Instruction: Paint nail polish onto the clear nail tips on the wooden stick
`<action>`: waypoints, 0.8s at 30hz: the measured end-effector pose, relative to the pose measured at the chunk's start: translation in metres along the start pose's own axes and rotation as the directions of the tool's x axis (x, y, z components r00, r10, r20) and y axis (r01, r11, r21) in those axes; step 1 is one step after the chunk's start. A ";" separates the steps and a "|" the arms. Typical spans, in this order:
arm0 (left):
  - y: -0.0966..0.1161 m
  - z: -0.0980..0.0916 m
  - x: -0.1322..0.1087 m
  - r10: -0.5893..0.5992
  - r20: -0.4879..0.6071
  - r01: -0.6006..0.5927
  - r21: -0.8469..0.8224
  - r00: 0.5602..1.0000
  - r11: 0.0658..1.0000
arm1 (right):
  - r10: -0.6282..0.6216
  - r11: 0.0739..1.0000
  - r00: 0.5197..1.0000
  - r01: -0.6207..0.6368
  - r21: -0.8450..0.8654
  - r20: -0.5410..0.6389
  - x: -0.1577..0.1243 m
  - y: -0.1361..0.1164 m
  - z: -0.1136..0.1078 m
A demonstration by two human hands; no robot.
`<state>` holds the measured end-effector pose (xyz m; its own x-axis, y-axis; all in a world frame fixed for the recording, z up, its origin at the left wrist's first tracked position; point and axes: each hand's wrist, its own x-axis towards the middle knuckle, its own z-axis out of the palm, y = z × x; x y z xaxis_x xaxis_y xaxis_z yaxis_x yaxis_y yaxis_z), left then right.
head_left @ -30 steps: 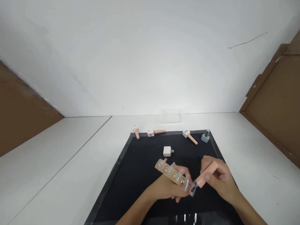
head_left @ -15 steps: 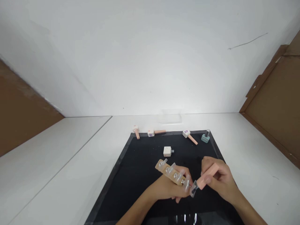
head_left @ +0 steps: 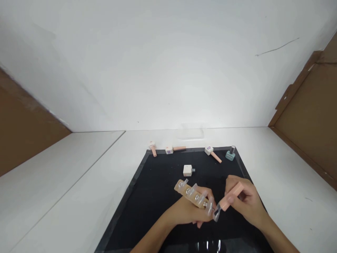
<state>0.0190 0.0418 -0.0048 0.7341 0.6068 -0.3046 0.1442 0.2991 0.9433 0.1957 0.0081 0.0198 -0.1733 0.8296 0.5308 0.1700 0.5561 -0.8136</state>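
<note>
My left hand [head_left: 188, 212] is closed around a tan nail display stand [head_left: 193, 198] that carries several clear false nails. The end nail [head_left: 216, 215] juts out beyond my fingers. Between thumb and fingers, my right hand [head_left: 244, 200] pinches the pink cap of a nail polish brush [head_left: 231, 197]. Its dark bristles touch or lie just over that end nail; exact contact is too small to tell. On the black mat behind my hands, an uncapped white polish bottle [head_left: 187, 170] lies on its side with its neck pointing right.
At the back edge of the black mat [head_left: 147, 196] lie pink-capped white bottles, one at left [head_left: 152, 148], one in the middle [head_left: 170, 150] and one at right [head_left: 210, 150]. A teal bottle [head_left: 230, 155] is at the far right. Behind sits a clear plastic tray [head_left: 193, 134]. Cardboard panels flank both sides.
My right hand has shifted slightly left, and the brush tip has moved a little up and left along the end nail. The left hand and stand have stayed nearly still.
</note>
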 end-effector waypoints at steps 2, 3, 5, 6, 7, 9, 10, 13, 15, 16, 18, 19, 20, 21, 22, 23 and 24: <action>0.001 0.000 0.001 0.004 0.009 -0.004 0.000 1.000 1.000 | -0.016 1.000 0.998 0.015 0.009 0.056 0.001 0.000 0.000; 0.001 0.000 0.001 0.004 0.013 -0.004 0.002 1.000 1.000 | -0.022 1.000 0.998 0.022 0.001 0.066 0.001 0.000 0.001; 0.001 0.001 0.001 0.003 0.019 -0.003 0.007 1.000 1.000 | -0.018 0.999 0.999 0.019 -0.026 0.035 0.000 0.001 0.001; 0.000 0.001 0.000 0.004 0.020 -0.004 0.007 1.000 1.000 | -0.010 0.999 1.000 0.010 -0.037 0.001 0.000 0.002 0.001; -0.001 0.001 0.000 0.007 0.020 -0.007 0.002 1.000 1.000 | 0.001 0.999 0.999 -0.002 -0.042 -0.037 -0.001 0.003 0.001; -0.002 0.001 -0.001 0.008 0.018 -0.008 -0.004 1.000 1.000 | 0.016 0.999 0.996 -0.018 -0.027 -0.089 -0.002 0.004 0.001; -0.002 0.001 -0.002 0.009 0.014 -0.009 -0.005 1.000 1.000 | 0.021 1.000 0.995 -0.022 -0.008 -0.094 -0.002 0.004 0.000; 0.001 0.001 -0.001 0.015 0.010 -0.015 -0.014 1.000 1.000 | 0.011 0.999 1.000 -0.010 0.041 -0.014 0.000 0.002 0.000; 0.004 0.001 -0.001 0.020 0.012 -0.020 -0.027 1.000 0.999 | -0.023 0.999 0.998 0.021 0.038 0.050 0.001 0.001 0.000; 0.005 0.002 0.000 0.023 0.015 -0.022 -0.033 1.000 0.999 | -0.044 0.999 0.997 0.042 0.029 0.064 0.002 0.000 0.000; 0.006 0.002 0.000 0.025 0.015 -0.025 -0.034 1.000 0.999 | -0.074 0.997 0.996 0.074 0.006 0.056 0.003 0.000 0.000; 0.006 0.002 0.000 0.024 0.015 -0.024 -0.032 1.000 0.999 | -0.084 0.996 0.996 0.084 -0.006 0.043 0.003 0.000 0.000; 0.005 0.002 0.000 0.022 0.012 -0.022 -0.029 1.000 0.999 | -0.086 0.996 0.996 0.087 -0.020 0.030 0.002 0.000 0.000; 0.004 0.002 0.000 0.019 0.008 -0.019 -0.024 1.000 1.000 | -0.086 0.996 0.996 0.086 -0.035 0.018 0.002 0.000 0.000; 0.003 0.002 0.000 0.012 0.004 -0.012 -0.016 1.000 1.000 | -0.083 0.995 0.996 0.084 -0.051 0.007 0.001 0.001 0.000; 0.002 0.001 0.000 0.006 0.000 -0.006 -0.005 1.000 1.000 | -0.080 0.995 0.997 0.079 -0.068 -0.006 0.001 0.001 0.000; 0.000 0.001 -0.001 0.000 -0.003 0.000 0.006 1.000 1.000 | -0.076 0.994 0.997 0.074 -0.082 -0.021 0.001 0.002 0.000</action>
<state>0.0190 0.0410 -0.0042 0.7320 0.6091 -0.3053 0.1485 0.2947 0.9440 0.1958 0.0097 0.0186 -0.1654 0.7859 0.5959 0.2354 0.6182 -0.7500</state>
